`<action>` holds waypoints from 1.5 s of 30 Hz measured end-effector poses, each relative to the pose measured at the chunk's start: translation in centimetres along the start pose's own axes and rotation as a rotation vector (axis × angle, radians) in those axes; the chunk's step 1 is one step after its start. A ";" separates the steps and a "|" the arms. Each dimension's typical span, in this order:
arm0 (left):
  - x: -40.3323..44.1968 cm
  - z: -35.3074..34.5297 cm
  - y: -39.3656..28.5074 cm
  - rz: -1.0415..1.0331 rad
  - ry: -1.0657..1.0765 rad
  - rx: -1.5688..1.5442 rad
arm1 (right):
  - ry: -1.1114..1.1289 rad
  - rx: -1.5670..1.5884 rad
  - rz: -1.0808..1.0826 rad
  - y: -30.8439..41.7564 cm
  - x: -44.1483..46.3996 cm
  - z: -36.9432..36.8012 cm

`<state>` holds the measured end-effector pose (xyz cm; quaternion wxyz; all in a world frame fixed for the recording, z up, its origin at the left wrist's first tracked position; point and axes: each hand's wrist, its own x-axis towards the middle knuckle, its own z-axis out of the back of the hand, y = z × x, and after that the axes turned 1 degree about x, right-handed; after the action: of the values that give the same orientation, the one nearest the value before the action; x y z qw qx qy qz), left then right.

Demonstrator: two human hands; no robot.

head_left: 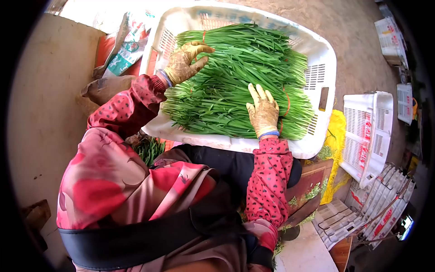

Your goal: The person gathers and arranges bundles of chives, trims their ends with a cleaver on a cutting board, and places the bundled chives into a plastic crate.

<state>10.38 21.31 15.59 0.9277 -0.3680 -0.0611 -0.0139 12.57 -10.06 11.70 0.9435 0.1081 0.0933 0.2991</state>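
Bundles of long green stalks, tied with thin red bands, fill a white plastic basket. In a soiled, yellowish glove, my left hand is over the upper left part of the stalks, fingers apart and pointing right. My right hand, gloved the same way, lies on the stalks at the lower right, its fingers spread and pointing up. Neither hand is closed round a bundle. The undersides of both palms are hidden.
Printed bags lie left of the basket. More green stalks show below it. A white crate stands at the right, above stacked crates. A yellow sack lies beside a wooden board. A pale wall rises at the left.
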 end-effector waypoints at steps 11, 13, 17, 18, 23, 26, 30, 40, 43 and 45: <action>-4.8 -1.9 -8.1 -0.367 1.074 0.519 | 0.233 0.125 -0.063 5.3 -9.7 5.2; -0.1 -1.6 -11.2 -0.273 0.820 0.304 | 0.070 0.244 -0.058 6.2 -11.6 6.9; 6.5 -10.0 -12.4 -0.500 0.246 0.141 | -0.141 0.515 -0.102 8.2 -14.5 9.3; 7.4 -12.1 -13.1 -0.469 0.311 0.121 | -0.150 0.570 -0.136 8.5 -15.5 9.6; 5.2 -22.9 -12.4 -0.420 0.488 0.506 | -0.308 0.651 -0.396 8.4 -20.7 8.9; 5.4 -24.6 -10.3 -0.588 0.415 0.428 | -0.632 0.622 -0.440 9.5 -23.4 5.5; 7.4 -22.3 -12.0 -0.641 0.714 0.504 | -0.605 0.632 -0.736 11.2 -27.6 4.9; -9.0 -12.1 -46.9 -1.323 1.666 -0.275 | -1.021 0.576 -1.511 23.7 -43.4 0.1; -18.7 -9.7 -54.9 -1.467 1.837 -0.625 | -1.356 0.326 -1.648 27.7 -47.1 -2.7; -24.1 -8.1 -56.7 -1.563 1.924 -0.752 | -2.170 0.647 -1.442 31.4 -50.7 -5.5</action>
<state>-16.69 -26.04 45.41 0.1853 -0.3140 0.4366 -0.8224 -46.55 -13.84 20.20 0.4184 0.4326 -0.5948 -0.5329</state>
